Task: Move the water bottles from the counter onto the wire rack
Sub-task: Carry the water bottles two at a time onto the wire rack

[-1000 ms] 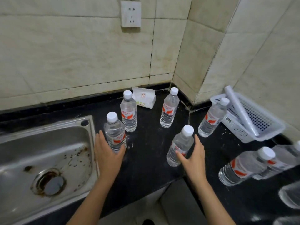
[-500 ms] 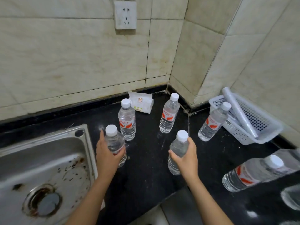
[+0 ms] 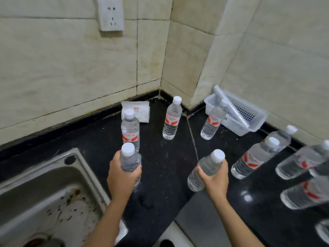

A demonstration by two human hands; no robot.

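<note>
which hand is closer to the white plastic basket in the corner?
Right. The right hand, gripping a bottle, is below and left of the white plastic basket. The left hand, holding another bottle, is farther left, beside the sink.

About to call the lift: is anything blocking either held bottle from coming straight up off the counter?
Nothing visible does. The left hand and right hand each grip a bottle with open space above. The nearest standing bottle sits behind the left one. The wire rack is out of view.

beige tiled walls (image 3: pixel 62 72), wall socket (image 3: pixel 110 14), black counter (image 3: pixel 160 166)
</note>
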